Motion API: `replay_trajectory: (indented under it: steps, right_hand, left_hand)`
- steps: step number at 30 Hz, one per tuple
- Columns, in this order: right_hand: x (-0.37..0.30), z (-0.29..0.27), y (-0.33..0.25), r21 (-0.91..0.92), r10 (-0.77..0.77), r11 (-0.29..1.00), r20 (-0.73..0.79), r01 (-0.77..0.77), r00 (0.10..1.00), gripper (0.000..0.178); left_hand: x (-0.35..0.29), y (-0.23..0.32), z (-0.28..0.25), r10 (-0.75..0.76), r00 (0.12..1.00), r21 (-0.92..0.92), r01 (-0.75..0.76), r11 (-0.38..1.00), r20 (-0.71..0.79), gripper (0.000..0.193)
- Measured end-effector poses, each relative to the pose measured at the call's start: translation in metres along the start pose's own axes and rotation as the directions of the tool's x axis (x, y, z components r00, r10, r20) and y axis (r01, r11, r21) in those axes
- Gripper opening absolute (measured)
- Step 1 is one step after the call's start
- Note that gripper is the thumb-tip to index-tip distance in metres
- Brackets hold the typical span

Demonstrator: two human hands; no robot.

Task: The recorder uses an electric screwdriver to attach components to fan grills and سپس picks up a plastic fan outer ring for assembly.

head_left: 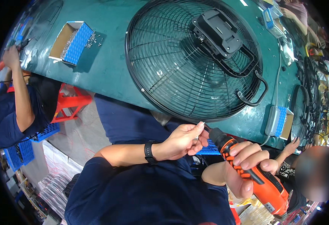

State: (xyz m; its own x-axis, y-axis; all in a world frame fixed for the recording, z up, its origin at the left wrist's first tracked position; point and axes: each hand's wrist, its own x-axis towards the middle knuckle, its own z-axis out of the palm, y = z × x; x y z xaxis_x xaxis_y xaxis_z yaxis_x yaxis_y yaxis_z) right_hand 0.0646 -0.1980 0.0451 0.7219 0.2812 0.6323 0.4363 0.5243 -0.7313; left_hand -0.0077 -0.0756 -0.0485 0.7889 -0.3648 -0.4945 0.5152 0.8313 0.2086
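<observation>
My right hand (247, 165) is wrapped round an orange and black power screwdriver (271, 193), its bit pointing up and left. At the bit's tip, my left hand (183, 140) pinches with thumb and forefinger. Small shiny screws (196, 138) show in its curled fingers; how many I cannot tell. Just beyond both hands, a large round black fan (160, 80) lies on the green table (108, 80), its wire guard facing up. A black housing (217, 33) and a curved handle (256, 92) sit on the fan.
A blue cardboard box (78, 43) of screws stands at the left, with loose screws (93, 39) beside it. At the right edge are another blue box (282, 122) and a grey device with a cable (273, 120). Co-workers sit left and right; a red stool (72, 101) stands at left.
</observation>
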Motion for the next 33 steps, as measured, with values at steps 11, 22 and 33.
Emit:
replay_trajectory:
  steps: [11, 22, 33]
  right_hand:
    - [0.034, 0.007, 0.017, -0.021, 0.178, 0.984, 0.131, -0.177, 0.975, 0.046]
    - [0.040, 0.027, 0.034, 0.037, 0.073, 0.996, 0.225, -0.084, 0.972, 0.039]
    - [0.056, 0.013, 0.034, 0.214, 0.185, 0.914, 0.536, -0.345, 0.824, 0.040]
  left_hand:
    - [0.005, 0.005, -0.006, 0.053, 0.999, 0.018, -0.053, 0.998, 0.003, 0.042]
    - [0.010, 0.005, -0.027, 0.114, 0.993, 0.003, -0.114, 0.993, 0.024, 0.027]
    - [0.001, 0.005, -0.029, 0.111, 0.994, -0.012, -0.110, 0.994, 0.026, 0.028]
